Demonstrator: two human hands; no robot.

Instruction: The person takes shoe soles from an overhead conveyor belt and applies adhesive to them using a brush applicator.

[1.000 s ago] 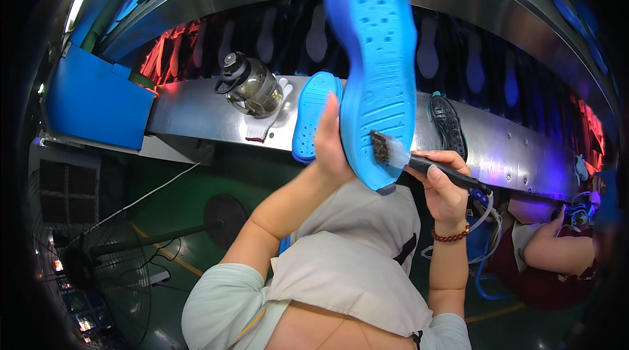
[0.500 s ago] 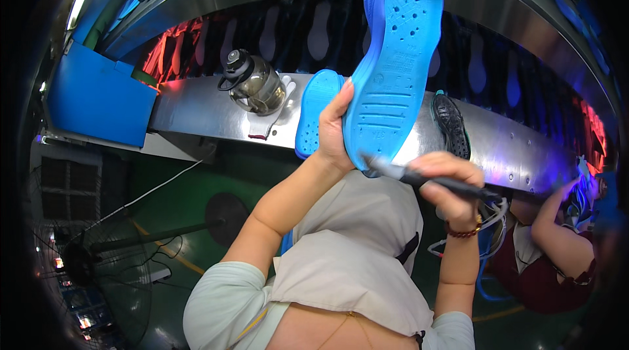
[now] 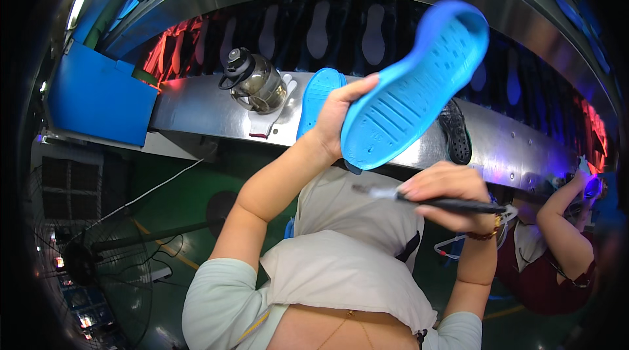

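Note:
My left hand (image 3: 339, 114) is closed around the near end of a blue shoe sole (image 3: 409, 98). The sole is raised and tilted, its far end pointing up and to the right; its inner face shows ridges and holes. In my right hand (image 3: 452, 194) is a brush (image 3: 458, 204) with a black handle and a thin pale tube at its back end. Motion blurs the brush tip, which is below the sole and apart from it. Behind my left hand another blue sole (image 3: 318, 98) lies on the metal ledge.
A dark shoe sole (image 3: 457, 132) sits on the metal ledge (image 3: 498, 152), right of the raised one. To the left, a large jug (image 3: 259, 87) stands beside a white glove (image 3: 278, 121). Soles line the dark rack behind. A fan (image 3: 82, 265) is lower left; a co-worker's arm (image 3: 557, 225) is at right.
The raised sole has tipped to the right and turned. My right hand has drawn the brush down and away from the sole's near end, where its tip was before.

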